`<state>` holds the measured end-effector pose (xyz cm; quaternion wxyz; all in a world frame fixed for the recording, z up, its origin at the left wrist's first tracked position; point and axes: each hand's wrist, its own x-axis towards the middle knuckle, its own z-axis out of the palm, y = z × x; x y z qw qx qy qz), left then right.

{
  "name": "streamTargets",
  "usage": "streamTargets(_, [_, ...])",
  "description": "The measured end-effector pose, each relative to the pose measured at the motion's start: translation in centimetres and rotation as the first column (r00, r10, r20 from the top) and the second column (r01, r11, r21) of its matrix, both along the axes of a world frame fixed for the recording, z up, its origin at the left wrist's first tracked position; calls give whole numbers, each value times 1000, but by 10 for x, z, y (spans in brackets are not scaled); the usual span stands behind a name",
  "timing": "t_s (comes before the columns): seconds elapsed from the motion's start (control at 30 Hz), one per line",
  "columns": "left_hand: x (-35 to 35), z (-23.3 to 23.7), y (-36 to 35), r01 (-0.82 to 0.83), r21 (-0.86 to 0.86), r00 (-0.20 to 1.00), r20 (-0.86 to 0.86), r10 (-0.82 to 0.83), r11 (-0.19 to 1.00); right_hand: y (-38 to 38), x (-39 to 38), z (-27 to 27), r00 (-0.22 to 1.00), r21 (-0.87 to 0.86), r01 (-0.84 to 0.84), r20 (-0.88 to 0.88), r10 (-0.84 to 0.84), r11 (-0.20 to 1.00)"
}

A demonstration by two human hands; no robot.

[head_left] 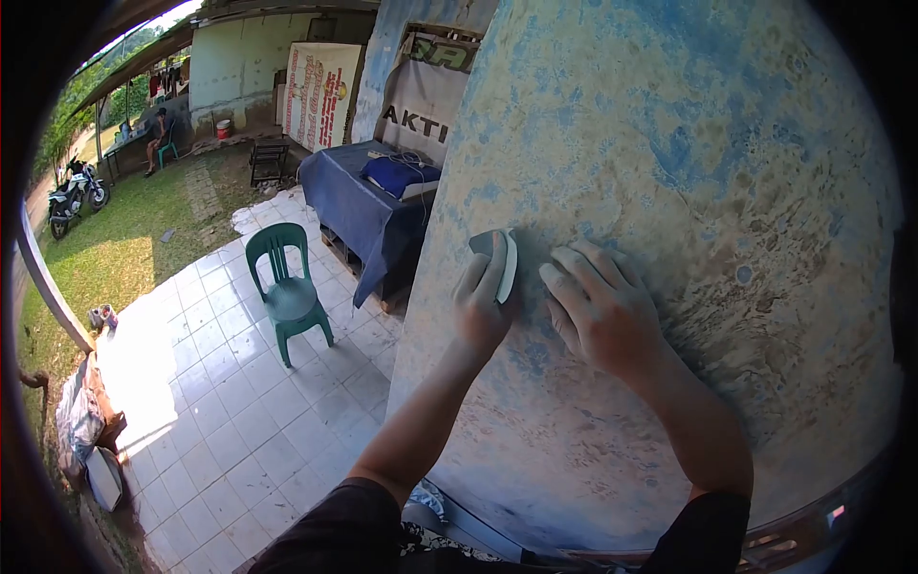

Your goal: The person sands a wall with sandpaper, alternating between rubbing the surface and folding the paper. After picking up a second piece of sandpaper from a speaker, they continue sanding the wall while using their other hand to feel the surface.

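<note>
A large wall [727,172] with worn, patchy blue and beige paint fills the right side. My left hand [483,297] is wrapped round a folded sanding sheet [509,266], dark on one side and pale on the other, held at the wall's left part. Just to the right, my right hand [607,311] rests against the wall with its fingers spread and slightly bent, and nothing shows in it. Both hands look dusty. A small round spot [743,275] marks the rough, peeled area right of my right hand.
A green plastic chair [290,292] stands on the tiled floor [249,402] at the left. Behind it is a table with a dark blue cover [349,196]. Farther off are a motorcycle [76,196] and a seated person [161,142]. Bundled items [88,421] lie at the floor's left edge.
</note>
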<state>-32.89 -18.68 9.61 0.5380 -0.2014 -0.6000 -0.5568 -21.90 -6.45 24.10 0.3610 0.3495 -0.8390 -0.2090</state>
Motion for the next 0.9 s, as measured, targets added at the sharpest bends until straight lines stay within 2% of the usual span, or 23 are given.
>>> streamTargets(0.07, [-12, 0, -10, -52, -50, 999, -6, 52, 997, 1, 1, -1, 1000, 9, -3, -1, 3, 1000])
streamTargets(0.13, [-36, 4, -23, -76, 123, 997, -8, 78, 990, 3, 0, 0, 1000, 16, -3, -6, 3, 1000])
streamTargets(0.17, [-50, -3, -27, -62, 139, 997, -45, 69, 988, 4, 0, -1, 1000, 23, -1, -8, 2, 1000])
streamTargets(0.27, [-21, -18, -15, -32, 68, 997, 71, 27, 997, 4, 1, -4, 1000, 22, 7, -4, -7, 1000])
streamTargets(0.4, [-21, -32, -24, -106, -103, 994, -40, 103, 989, 5, 0, -4, 1000, 21, 21, -4, -21, 1000])
streamTargets(0.47, [-30, -22, -28, -79, -63, 997, -29, 77, 995, 5, 0, -4, 1000, 28, 23, -2, -23, 999])
streamTargets(0.57, [-20, -11, -23, -36, 27, 984, 174, 31, 999, 5, 0, -2, 1000, 37, 28, -5, -27, 999])
streamTargets(0.6, [-10, -20, -18, -40, 26, 984, 173, 35, 999, 5, 0, -2, 999, 34, 36, -11, -36, 999])
streamTargets(0.67, [5, -37, -11, -34, -114, 995, 86, 43, 993, 5, 1, 0, 999, 34, 42, -18, -41, 999])
streamTargets(0.7, [2, -38, -19, -38, -127, 998, 42, 44, 991, 5, 2, 0, 998, 35, 53, -24, -52, 998])
streamTargets(0.73, [-5, -37, -25, -42, -123, 998, 37, 47, 992, 4, 2, 0, 998, 38, 50, -30, -48, 998])
streamTargets(0.8, [-22, -25, -34, -26, -23, 984, 176, 30, 999, 4, 3, -1, 997, 57, 70, -37, -68, 996])
streamTargets(0.83, [-32, -12, -37, -47, 81, 989, 140, 35, 996, 5, 3, -2, 997, 60, 72, -33, -70, 996])
streamTargets(0.87, [-27, -9, -35, -43, 82, 989, 144, 31, 996, 5, 2, -3, 997, 61, 74, -31, -73, 995])
streamTargets(0.9, [-20, -6, -32, -12, 70, 975, 223, -4, 997, 6, 2, -3, 997, 61, 76, -32, -75, 995])
